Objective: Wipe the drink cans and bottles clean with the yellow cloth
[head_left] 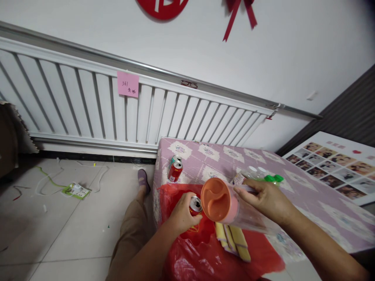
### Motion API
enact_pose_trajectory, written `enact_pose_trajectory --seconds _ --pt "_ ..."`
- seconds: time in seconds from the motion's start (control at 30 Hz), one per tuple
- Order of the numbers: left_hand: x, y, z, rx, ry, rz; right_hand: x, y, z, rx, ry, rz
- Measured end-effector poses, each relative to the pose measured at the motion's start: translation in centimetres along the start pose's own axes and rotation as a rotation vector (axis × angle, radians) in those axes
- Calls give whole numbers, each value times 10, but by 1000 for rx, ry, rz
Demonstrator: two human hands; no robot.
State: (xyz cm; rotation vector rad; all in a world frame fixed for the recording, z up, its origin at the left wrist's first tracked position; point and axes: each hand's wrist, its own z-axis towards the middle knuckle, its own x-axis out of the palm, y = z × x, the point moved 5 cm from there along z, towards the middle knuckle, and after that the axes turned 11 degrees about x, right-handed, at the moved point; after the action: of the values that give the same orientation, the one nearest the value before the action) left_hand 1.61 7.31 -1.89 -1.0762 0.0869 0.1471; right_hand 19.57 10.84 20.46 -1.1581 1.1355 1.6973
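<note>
My left hand (183, 214) is wrapped round an opened red drink can (195, 206), its top facing me, above a red plastic bag (193, 253). My right hand (268, 197) is closed on the handle of a clear plastic pitcher (249, 216) with an orange lid (215, 200). The pitcher lies tilted, its lid end towards the can. Whether lid and can touch, I cannot tell. A folded yellow cloth (234, 240) rests on the red plastic below the pitcher. Further back, another red can (175, 171) stands in front of a teal can (175, 159).
Clear bottles, some with green caps (274, 178), lie on the patterned purple tablecloth (211, 156) beyond my right hand. A white radiator (172, 113) with a pink note (128, 84) runs along the wall. Cords and a green-white packet (76, 190) lie on the floor. A photo board (336, 168) leans at right.
</note>
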Motion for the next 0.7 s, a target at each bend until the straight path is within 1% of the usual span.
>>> enact_pose_trajectory --seconds 0.3,0.7 --pt "-1 -3 0 -3 -2 1 1 -3 1 0 -4 0" --pt "-1 -2 0 2 0 10 0 3 0 1 11 -32"
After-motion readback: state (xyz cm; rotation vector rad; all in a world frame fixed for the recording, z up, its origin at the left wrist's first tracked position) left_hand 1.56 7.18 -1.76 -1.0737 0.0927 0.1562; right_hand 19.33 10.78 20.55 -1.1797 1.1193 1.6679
